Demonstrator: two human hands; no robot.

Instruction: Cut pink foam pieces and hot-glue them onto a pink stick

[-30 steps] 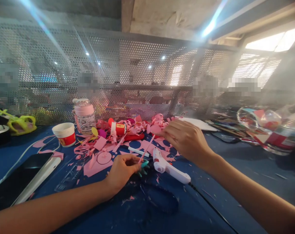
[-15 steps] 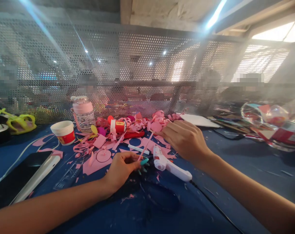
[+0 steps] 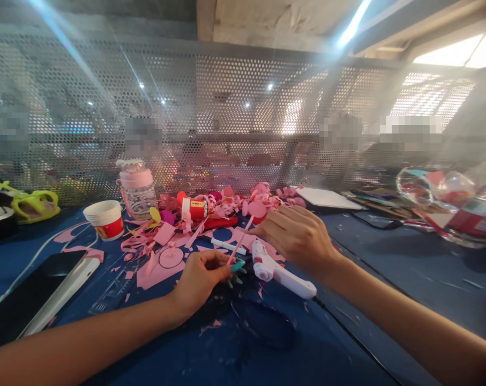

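My left hand (image 3: 204,279) is closed in a pinch on the lower end of a thin pink strip (image 3: 239,242), which slants up and to the right. Long turquoise nails show at its fingertips. Over the paper scraps, my right hand (image 3: 297,236) is held palm down, one finger stretched left to the strip's upper part; whether it touches the strip I cannot tell. Below the right hand lies a white hot glue gun (image 3: 285,276) with a black cord. A short white stick (image 3: 229,246) rests behind the strip, among pink scraps (image 3: 158,268) and a cut circle.
Left are a phone (image 3: 36,289), a stack of paper cups (image 3: 105,220) and a pink-lidded bottle (image 3: 137,190). Another paper cup (image 3: 194,208) lies tipped over in the scrap pile. Clear plastic containers (image 3: 468,209) stand right. A perforated metal screen (image 3: 243,96) rises behind the blue table.
My right hand has shifted slightly left and down, its finger now beside the strip instead of near the pink circle above. My left hand and the strip stay nearly still.
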